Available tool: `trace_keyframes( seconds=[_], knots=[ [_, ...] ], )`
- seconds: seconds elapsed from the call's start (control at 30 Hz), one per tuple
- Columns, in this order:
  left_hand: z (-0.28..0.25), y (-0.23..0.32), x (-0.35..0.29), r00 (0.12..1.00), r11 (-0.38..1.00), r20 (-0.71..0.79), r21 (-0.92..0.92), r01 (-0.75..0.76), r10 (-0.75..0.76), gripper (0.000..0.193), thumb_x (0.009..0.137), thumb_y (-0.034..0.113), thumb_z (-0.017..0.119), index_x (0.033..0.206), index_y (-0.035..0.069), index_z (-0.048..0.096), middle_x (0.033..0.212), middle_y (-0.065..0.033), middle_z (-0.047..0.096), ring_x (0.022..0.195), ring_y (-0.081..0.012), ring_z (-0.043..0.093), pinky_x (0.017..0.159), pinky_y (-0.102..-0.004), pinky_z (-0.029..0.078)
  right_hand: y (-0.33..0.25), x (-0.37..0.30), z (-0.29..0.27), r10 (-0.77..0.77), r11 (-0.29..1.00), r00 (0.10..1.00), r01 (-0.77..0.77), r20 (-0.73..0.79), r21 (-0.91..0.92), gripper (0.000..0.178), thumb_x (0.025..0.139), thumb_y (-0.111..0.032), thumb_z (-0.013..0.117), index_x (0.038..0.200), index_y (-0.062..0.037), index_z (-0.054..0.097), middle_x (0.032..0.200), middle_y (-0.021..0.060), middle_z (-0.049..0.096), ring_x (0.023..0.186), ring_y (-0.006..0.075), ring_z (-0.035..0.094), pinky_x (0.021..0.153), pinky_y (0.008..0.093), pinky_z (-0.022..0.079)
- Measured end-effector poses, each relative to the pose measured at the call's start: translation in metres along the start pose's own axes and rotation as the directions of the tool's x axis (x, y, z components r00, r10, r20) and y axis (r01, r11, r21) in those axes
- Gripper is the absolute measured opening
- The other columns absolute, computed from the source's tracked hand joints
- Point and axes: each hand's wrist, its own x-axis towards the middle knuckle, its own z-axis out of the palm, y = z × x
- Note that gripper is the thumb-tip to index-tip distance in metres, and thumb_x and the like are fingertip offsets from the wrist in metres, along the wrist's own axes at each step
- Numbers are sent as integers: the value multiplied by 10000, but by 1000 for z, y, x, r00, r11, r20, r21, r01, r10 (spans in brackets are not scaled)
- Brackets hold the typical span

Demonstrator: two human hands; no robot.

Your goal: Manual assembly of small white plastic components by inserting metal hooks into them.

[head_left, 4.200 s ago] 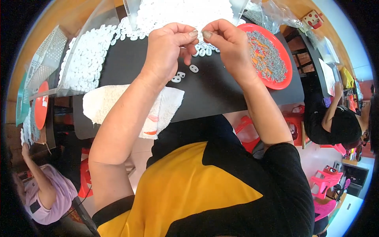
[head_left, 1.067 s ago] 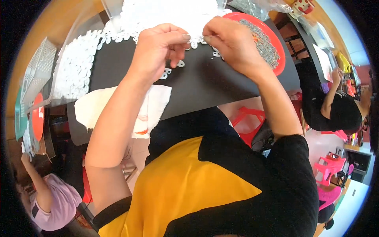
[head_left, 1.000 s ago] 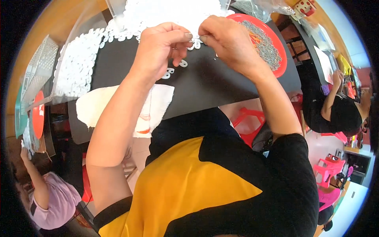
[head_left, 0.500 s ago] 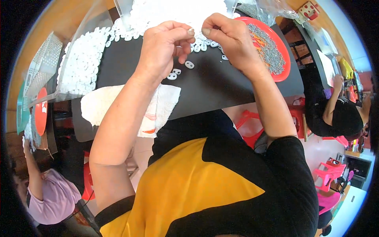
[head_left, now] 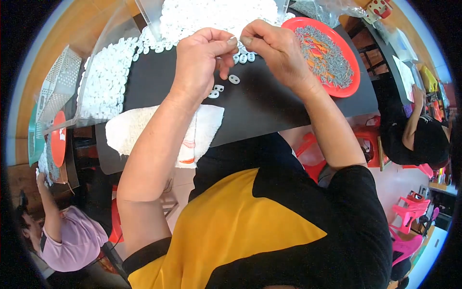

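Over the dark table, my left hand (head_left: 202, 55) is closed in a pinch, a small white plastic piece (head_left: 234, 38) just showing at its fingertips. Close to it, my right hand (head_left: 279, 48) pinches thumb against forefinger; what it holds, if anything, is too small to make out. Below the hands lie loose white oval pieces with two holes, one of them a single piece (head_left: 234, 79) apart from the others. Beyond my hands spreads a big heap of the same white pieces (head_left: 216, 17). Beside my right hand, a red plate (head_left: 355, 79) carries many small grey screws (head_left: 339, 67).
A clear bin of white pieces (head_left: 103, 86) stands at left, near a white perforated basket (head_left: 60, 79). A white cloth (head_left: 130, 127) lies at the table's near edge. Other people sit left, in a lilac shirt (head_left: 77, 236), and right, in a black shirt (head_left: 426, 139).
My right hand has come slightly closer to my left, their fingertips now nearly meeting. The whole view has shifted a little. The right-hand person's arm has lowered slightly.
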Motion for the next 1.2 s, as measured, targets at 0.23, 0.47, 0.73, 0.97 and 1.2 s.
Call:
trace_keyframes(
  seconds=[0.23,0.47,0.73,0.97,1.2],
  knots=[
    [2,-5,-1,999,999,-50,52,-11,14,74,873,47,618,854,-24,609,717,-57,603,520,-101,521,422,-219,391,-1,0,15,-33,999,996,35,-80,20,154,896,-148,556,871,2,584,668,80,560,610,156,534,580,272,433],
    [5,-5,-1,988,991,-148,128,-32,51,36,859,-2,609,830,-23,610,656,-50,588,485,-80,500,379,-215,362,-1,2,21,21,997,998,-18,-51,69,156,897,-141,569,869,10,598,686,57,578,647,103,538,598,254,443],
    [-1,-4,1,992,997,-125,68,-26,35,44,857,6,605,868,-33,622,720,-87,624,525,-101,544,407,-216,403,7,-1,14,97,990,992,-88,-85,107,151,919,-153,567,942,-9,608,735,41,595,708,92,547,639,250,450],
    [1,-4,0,996,996,-90,91,-14,22,66,858,24,610,861,-40,627,731,-96,627,543,-108,555,417,-221,409,5,1,18,-3,997,991,-8,-130,-81,119,843,-198,586,853,-84,621,744,143,629,705,328,638,609,428,486],
    [-2,-11,1,992,997,-121,70,-24,32,91,886,66,596,869,-21,615,713,-58,605,527,-100,514,432,-238,373,-16,0,23,92,992,987,-79,-132,103,79,861,-58,554,856,19,572,664,165,580,625,232,608,584,334,472]
  ],
)
